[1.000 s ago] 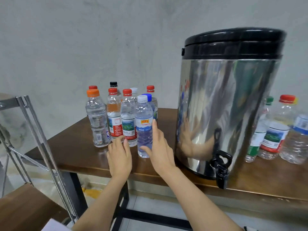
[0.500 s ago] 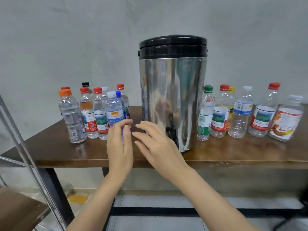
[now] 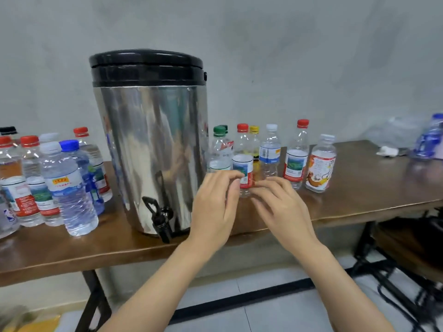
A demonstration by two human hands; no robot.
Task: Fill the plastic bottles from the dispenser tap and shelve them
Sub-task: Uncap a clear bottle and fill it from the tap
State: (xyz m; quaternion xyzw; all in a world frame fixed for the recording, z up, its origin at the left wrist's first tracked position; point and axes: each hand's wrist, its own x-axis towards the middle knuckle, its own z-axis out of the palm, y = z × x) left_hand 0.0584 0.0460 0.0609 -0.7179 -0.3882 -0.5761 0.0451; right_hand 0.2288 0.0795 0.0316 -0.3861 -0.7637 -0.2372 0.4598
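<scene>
STEP: fetching a bottle to fill | HANDS: left hand (image 3: pixel 215 207) and right hand (image 3: pixel 282 209) loosely spread, fingertips flanking red-capped bottle (image 3: pixel 242 164), no firm hold | WHERE: upright on surface (image 3: pixel 359 192), right of dispenser (image 3: pixel 148 140) | NEXT: likely grab, uncap, carry left to tap (image 3: pixel 160 219)

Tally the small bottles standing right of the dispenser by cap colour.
Red caps: 2
White caps: 2
Green cap: 1 (blur doubles it)
Yellow cap: 1
Total: 6 bottles
Blurred blue container far right not counted.
</scene>
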